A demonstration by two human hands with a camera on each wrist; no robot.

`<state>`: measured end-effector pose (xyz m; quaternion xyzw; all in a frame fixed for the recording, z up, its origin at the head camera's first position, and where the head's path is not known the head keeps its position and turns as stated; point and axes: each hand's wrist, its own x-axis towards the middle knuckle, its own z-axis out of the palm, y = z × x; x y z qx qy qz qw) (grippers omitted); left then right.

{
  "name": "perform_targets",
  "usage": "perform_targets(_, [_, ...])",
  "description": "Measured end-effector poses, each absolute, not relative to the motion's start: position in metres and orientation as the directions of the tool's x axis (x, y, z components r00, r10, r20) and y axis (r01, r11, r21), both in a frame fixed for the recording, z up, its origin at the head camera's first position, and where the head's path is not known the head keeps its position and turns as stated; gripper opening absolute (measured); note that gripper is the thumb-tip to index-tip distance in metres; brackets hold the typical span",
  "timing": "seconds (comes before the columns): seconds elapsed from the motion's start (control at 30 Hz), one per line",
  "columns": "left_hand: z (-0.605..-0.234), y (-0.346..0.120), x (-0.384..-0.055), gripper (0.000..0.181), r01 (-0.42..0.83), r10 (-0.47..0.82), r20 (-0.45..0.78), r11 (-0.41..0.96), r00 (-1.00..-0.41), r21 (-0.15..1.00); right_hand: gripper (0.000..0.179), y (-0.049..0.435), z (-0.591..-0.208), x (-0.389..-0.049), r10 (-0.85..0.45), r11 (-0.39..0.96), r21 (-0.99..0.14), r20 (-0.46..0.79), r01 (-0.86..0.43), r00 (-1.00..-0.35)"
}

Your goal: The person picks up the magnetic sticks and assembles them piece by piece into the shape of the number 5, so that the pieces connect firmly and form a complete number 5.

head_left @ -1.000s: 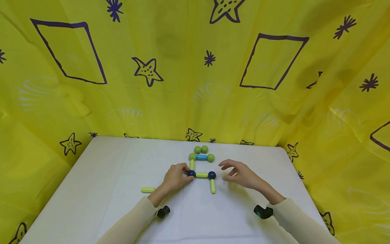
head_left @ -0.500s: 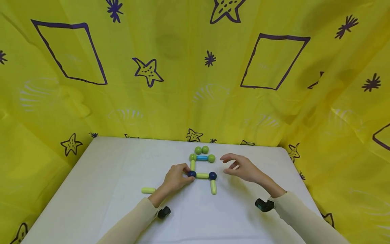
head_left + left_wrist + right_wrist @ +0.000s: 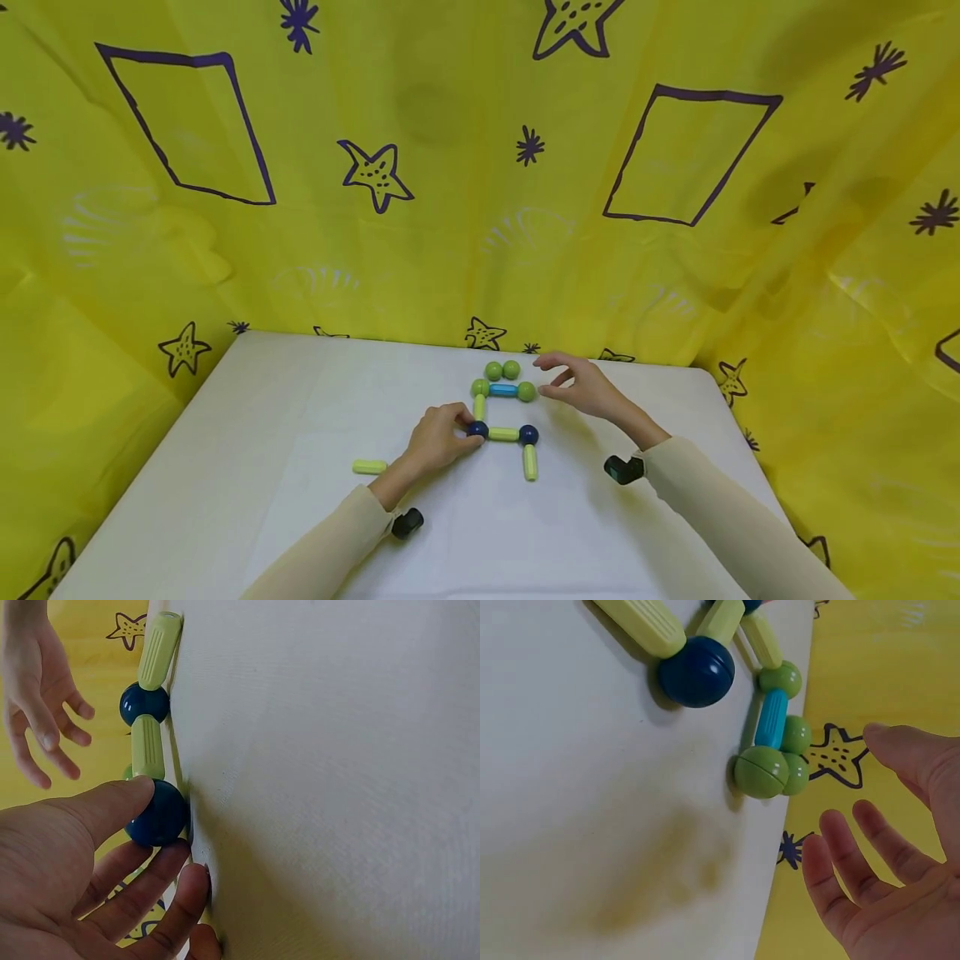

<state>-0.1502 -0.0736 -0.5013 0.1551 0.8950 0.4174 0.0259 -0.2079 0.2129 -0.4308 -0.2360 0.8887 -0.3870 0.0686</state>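
Note:
My left hand (image 3: 435, 437) pinches a dark blue ball (image 3: 159, 817) between thumb and fingers, at the near left corner of a chain of balls and rods. From that ball a pale yellow-green rod (image 3: 504, 434) runs right to a second dark blue ball (image 3: 528, 435), which has another rod (image 3: 530, 463) pointing toward me. A further rod (image 3: 480, 407) leads away to a green ball (image 3: 480, 387). A light blue rod (image 3: 503, 390) joins this to another green ball (image 3: 762, 772). Beside that ball my right hand (image 3: 587, 388) hovers, fingers spread and holding nothing.
Two loose-looking green balls (image 3: 502, 370) sit side by side behind the light blue rod. A single pale rod (image 3: 370, 467) lies left of my left wrist. A yellow patterned curtain (image 3: 420, 267) encloses the white table (image 3: 300, 400) at the back and sides.
My right hand has moved away from me and slightly left, from beside the second dark blue ball to beside the far right green ball. The left hand keeps its pinch.

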Motion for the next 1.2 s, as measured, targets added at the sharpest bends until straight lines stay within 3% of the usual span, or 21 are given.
perform_targets(0.53, [-0.498, -0.072, -0.15, 0.021, 0.246, 0.298, 0.07, 0.612, -0.952, 0.752, 0.042, 0.185, -0.458, -0.251, -0.383, 0.631, -0.722, 0.026, -0.282, -0.923])
perform_targets(1.2, [-0.498, -0.072, -0.15, 0.021, 0.224, 0.283, 0.052, 0.62, -0.958, 0.752, 0.029, 0.164, -0.478, -0.264, -0.293, 0.629, -0.772, -0.126, -0.092, -0.948])
